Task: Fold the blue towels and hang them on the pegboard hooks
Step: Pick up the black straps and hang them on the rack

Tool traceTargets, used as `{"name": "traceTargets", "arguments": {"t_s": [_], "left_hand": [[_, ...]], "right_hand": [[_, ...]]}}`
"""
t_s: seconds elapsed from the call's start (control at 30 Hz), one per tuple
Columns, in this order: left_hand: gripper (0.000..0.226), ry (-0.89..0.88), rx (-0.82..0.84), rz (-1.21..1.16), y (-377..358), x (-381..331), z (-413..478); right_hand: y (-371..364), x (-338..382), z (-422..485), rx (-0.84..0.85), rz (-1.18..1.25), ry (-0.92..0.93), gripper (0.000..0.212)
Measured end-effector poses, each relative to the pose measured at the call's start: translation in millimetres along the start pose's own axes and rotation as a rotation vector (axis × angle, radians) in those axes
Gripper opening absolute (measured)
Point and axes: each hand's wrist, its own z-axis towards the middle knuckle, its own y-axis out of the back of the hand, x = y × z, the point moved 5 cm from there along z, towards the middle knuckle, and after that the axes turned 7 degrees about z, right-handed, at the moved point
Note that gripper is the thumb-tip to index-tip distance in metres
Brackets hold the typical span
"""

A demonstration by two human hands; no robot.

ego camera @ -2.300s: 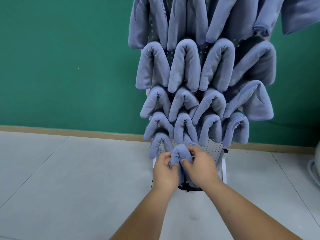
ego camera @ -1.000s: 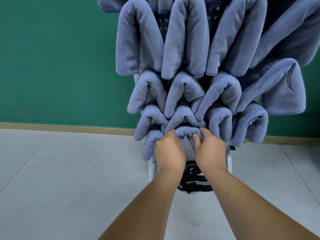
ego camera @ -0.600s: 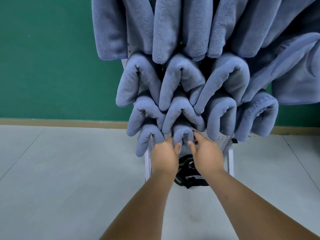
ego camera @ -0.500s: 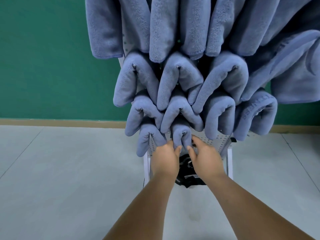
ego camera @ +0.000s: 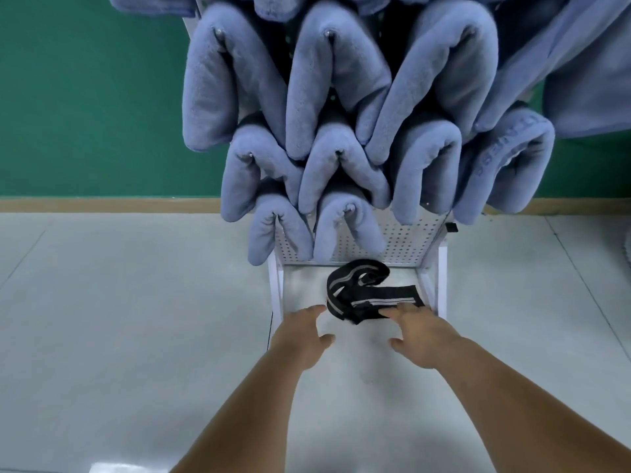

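Several folded blue towels hang in rows on the white pegboard (ego camera: 406,240), draped over its hooks. The lowest one in the middle, a small folded towel (ego camera: 345,230), hangs free on its hook beside another at the bottom left (ego camera: 273,233). My left hand (ego camera: 300,339) and my right hand (ego camera: 420,336) are both below the board, over the floor, with fingers spread and holding nothing. Neither hand touches a towel.
A black strap with grey stripes (ego camera: 362,295) lies on the floor between the pegboard stand's white legs (ego camera: 275,291), just beyond my fingertips. A green wall with a tan skirting (ego camera: 102,203) stands behind. Pale floor tiles stretch left and right.
Both hands let go of the lowest middle towel and dropped away from the board towards the floor. The towel stays hanging on its hook. The camera has moved closer and lower.
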Motion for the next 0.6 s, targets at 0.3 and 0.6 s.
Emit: {"name": "traceTargets", "arguments": {"t_s": [0.3, 0.6], "left_hand": [[0.075, -0.016, 0.006, 0.022, -5, 15, 15], [0.072, 0.010, -0.009, -0.033, 0, 28, 19]], "right_hand": [[-21, 53, 38, 0.038, -0.013, 0.113, 0.063], [-24, 68, 47, -0.100, -0.103, 0.215, 0.048]]}}
